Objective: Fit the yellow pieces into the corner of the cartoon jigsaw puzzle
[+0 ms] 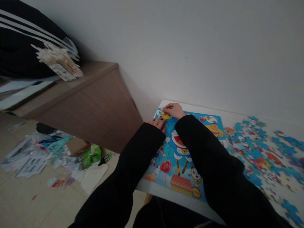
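A cartoon jigsaw puzzle point(171, 153) with a blue cat figure lies on the white table, partly covered by my sleeves. Over its upper left corner, my right hand point(175, 110) is closed, thumb and fingertips pinched at a yellow puzzle piece point(166, 116). Just below and to the left, my left hand point(157, 122) rests with fingers stretched out on the puzzle's left edge, close to that yellow piece. Loose puzzle pieces point(255, 144) are spread to the right of the puzzle, some overlapping.
The white table point(163, 191) stands against a pale wall. To the left is a brown wooden cabinet point(95, 109) bearing a pack of cotton swabs point(62, 63) and a black striped bag point(26, 38). Plastic bags and papers point(49, 152) litter the floor beside it.
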Demonstrator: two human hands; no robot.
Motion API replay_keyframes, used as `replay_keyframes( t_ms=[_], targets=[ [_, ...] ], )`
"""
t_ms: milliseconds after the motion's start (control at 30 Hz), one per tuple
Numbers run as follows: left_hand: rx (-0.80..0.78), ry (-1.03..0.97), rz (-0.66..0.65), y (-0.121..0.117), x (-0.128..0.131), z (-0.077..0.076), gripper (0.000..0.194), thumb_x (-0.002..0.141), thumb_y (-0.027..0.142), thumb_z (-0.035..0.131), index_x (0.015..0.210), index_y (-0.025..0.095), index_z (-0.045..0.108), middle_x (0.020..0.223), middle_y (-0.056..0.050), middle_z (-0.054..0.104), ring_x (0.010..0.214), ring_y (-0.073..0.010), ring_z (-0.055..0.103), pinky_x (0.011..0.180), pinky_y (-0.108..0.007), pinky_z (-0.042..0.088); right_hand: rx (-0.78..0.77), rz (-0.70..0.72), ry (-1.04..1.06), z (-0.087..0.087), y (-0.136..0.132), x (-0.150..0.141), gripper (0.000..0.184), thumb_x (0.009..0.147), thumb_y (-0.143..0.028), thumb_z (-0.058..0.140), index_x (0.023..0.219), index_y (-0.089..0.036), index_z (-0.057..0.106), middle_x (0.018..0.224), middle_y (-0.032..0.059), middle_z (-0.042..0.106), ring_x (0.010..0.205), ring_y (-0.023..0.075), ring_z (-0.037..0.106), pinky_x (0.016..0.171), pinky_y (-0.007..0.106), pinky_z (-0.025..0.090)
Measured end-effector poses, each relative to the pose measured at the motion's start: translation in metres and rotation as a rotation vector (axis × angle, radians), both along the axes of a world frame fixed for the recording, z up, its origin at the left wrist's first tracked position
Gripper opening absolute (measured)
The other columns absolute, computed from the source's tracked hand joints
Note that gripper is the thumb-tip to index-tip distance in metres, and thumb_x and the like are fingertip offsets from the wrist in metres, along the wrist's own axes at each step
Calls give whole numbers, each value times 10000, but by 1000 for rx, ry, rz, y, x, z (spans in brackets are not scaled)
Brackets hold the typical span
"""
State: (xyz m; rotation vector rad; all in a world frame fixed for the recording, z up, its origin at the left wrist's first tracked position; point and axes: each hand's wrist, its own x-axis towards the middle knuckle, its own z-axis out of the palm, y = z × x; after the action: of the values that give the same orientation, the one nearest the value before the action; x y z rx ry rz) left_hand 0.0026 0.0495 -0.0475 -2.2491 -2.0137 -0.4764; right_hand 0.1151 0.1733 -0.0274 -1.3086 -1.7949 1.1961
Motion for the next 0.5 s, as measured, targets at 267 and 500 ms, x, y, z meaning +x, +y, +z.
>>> replay_keyframes(
  t_ms=[267, 500],
  targets=[
    [-18, 2, 2, 0, -2, -1, 416, 863, 412, 422, 1244, 292, 537, 1286, -4, 523, 1075, -264, 442, 917, -386, 365, 58, 1, -54, 4, -6, 5, 262, 708, -154, 651, 967, -164, 688, 747, 29, 705, 691, 121, 666, 688, 217, 520],
    [-34, 7, 2, -1, -2, 2, 427, 852, 414, 443, 1254, 297, 528, 1270, -20, 528, 1068, -257, 452, 907, -381, 377, 90, -73, -132, 1, -9, -1, 112, 683, -211, 675, 771, -141, 668, 707, 45, 698, 690, 133, 660, 666, 220, 510]
  ],
)
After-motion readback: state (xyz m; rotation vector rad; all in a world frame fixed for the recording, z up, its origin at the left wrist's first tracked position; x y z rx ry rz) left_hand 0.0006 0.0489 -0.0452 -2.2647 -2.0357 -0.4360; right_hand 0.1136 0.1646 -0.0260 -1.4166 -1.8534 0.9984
